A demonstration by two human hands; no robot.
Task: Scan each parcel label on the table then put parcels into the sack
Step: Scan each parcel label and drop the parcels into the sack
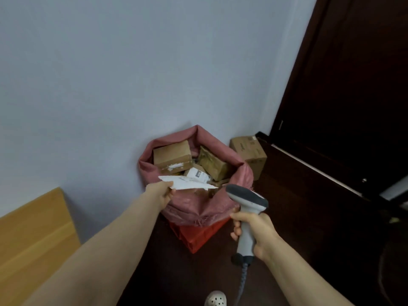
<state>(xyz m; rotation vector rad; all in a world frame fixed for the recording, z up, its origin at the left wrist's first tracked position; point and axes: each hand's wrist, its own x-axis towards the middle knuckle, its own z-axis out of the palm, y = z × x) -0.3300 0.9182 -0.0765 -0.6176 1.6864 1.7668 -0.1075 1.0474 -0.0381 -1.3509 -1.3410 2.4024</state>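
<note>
The left hand [164, 193] pinches a flat white parcel [189, 183] by its edge and holds it just over the open sack [198, 206]. The right hand [254, 228] is curled round the handle of the grey scanner [247, 202], near the sack's front rim.

The step looks like dropping the parcel in. To do it well, bring it over the middle of the hole, tip it down and let go. Then it should slide in beside the brown boxes [173, 155] and not catch on the floppy rim.

The sack sits on a red crate [198, 235] on a dark floor [309, 217], against a pale wall [132, 74]. A lone box [249, 151] stands just beside the sack. A wooden table [28, 235] is at the left and a dark door [353, 85] at the right.
</note>
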